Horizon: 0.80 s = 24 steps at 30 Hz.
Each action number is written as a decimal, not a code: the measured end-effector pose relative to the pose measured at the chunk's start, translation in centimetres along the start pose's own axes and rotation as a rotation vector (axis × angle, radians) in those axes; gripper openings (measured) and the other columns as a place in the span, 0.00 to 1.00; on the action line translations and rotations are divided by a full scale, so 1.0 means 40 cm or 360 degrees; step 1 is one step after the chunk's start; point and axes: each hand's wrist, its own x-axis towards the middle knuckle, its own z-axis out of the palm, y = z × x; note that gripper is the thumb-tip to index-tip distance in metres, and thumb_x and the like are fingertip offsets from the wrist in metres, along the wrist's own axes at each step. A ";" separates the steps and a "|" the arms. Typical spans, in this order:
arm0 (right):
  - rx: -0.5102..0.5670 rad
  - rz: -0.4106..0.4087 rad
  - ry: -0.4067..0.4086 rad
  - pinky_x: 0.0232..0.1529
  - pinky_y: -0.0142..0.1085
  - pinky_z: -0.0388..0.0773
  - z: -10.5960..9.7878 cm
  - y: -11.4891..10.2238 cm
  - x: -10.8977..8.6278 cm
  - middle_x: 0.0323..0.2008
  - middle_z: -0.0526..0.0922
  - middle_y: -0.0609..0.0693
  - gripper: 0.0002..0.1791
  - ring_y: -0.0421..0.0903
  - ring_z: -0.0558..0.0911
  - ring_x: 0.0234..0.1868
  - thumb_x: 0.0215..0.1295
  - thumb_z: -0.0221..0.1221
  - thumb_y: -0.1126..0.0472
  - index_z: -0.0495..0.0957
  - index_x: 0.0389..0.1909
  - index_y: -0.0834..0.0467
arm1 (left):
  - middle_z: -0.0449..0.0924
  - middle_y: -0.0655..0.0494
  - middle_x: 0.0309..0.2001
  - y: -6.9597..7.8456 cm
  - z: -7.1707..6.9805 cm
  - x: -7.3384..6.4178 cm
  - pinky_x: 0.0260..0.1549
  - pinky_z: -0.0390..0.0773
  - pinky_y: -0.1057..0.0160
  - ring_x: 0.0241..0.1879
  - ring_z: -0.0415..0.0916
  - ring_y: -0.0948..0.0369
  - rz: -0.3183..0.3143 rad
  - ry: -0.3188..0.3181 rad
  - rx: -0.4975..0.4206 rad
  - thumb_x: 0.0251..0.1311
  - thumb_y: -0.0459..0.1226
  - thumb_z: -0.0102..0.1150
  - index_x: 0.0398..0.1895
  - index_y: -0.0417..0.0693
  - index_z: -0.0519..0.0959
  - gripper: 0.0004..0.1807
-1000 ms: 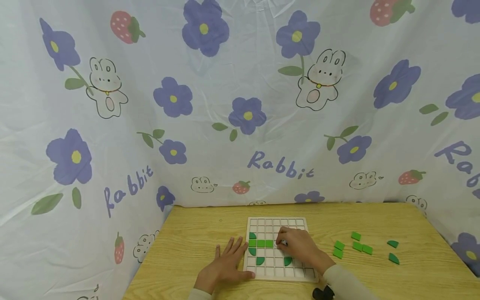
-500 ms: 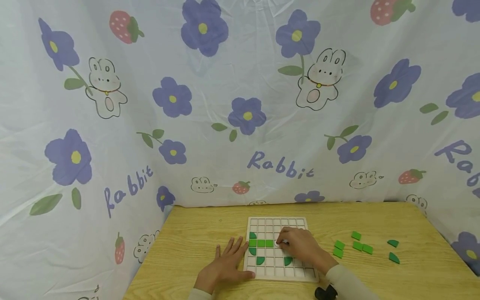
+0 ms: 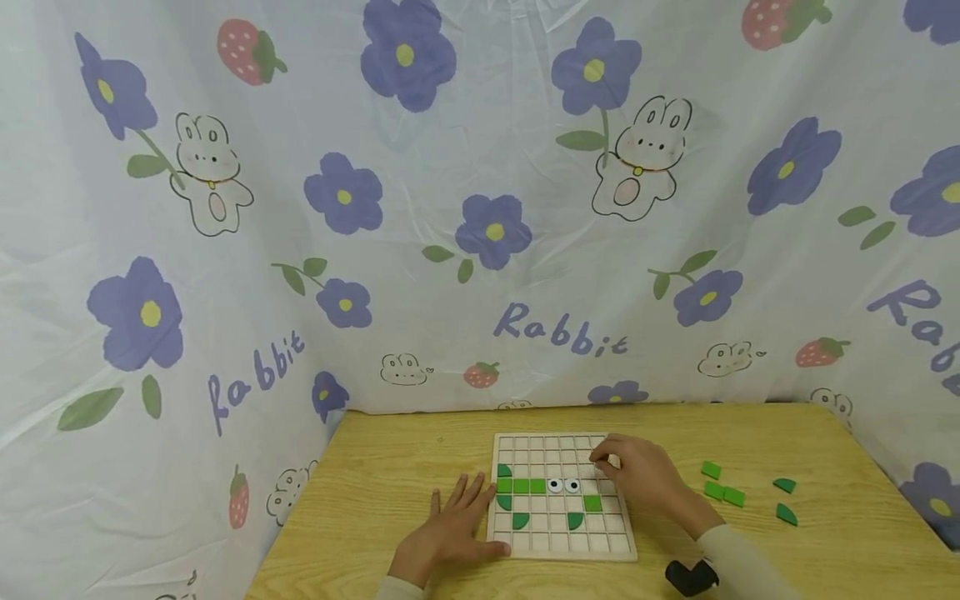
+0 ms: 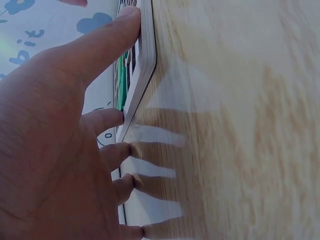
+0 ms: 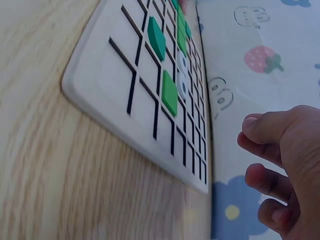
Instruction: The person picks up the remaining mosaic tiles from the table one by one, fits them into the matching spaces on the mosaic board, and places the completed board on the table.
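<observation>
A pale grid board (image 3: 536,542) lies on the table, carrying green squares (image 3: 521,486), dark green quarter-round tiles (image 3: 521,521) and two round white eye pieces (image 3: 563,485). Fingers spread, my left hand (image 3: 450,529) rests at the board's left side; in the left wrist view its thumb (image 4: 112,37) lies on the board's edge. My right hand (image 3: 648,475) hovers over the board's right edge. Its thumb and index finger come close together in the right wrist view, with nothing visible between them and the other fingers (image 5: 267,182) loosely bent. A lone green square (image 5: 170,94) sits near the board's right side.
Right of the board, several loose green squares (image 3: 715,490) lie on the wooden table (image 3: 405,442), with two dark green quarter-rounds (image 3: 786,514) farther right. A patterned white curtain (image 3: 420,275) hangs behind the table. A black object (image 3: 692,577) is by the right sleeve.
My right hand has left the round eye pieces and moved right and back, uncovering both and a green square. It now hides two loose squares beside the board. My left hand stays put.
</observation>
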 end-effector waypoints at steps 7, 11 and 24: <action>-0.0033 0.0088 0.0033 0.24 0.29 0.68 -0.047 0.054 -0.038 0.38 0.89 0.38 0.05 0.28 0.69 0.23 0.68 0.71 0.59 0.91 0.42 0.48 | 0.44 0.47 0.88 0.000 0.002 0.001 0.76 0.35 0.20 0.87 0.36 0.40 -0.0012 0.0012 -0.0022 0.64 0.66 0.65 0.87 0.53 0.55 0.56; -0.0049 0.0111 0.0025 0.24 0.29 0.69 -0.071 0.081 -0.063 0.37 0.88 0.37 0.04 0.27 0.70 0.24 0.69 0.71 0.58 0.91 0.42 0.48 | 0.43 0.47 0.88 -0.003 0.004 0.002 0.76 0.36 0.20 0.87 0.37 0.40 -0.0010 0.0009 -0.0011 0.64 0.67 0.65 0.87 0.53 0.55 0.56; -0.0118 0.0286 -0.0107 0.29 0.35 0.78 -0.104 0.152 -0.156 0.39 0.84 0.37 0.05 0.34 0.82 0.33 0.68 0.72 0.54 0.90 0.43 0.46 | 0.41 0.46 0.89 -0.005 0.002 0.004 0.75 0.34 0.19 0.87 0.35 0.39 0.0001 -0.0009 -0.0036 0.65 0.67 0.65 0.88 0.54 0.53 0.56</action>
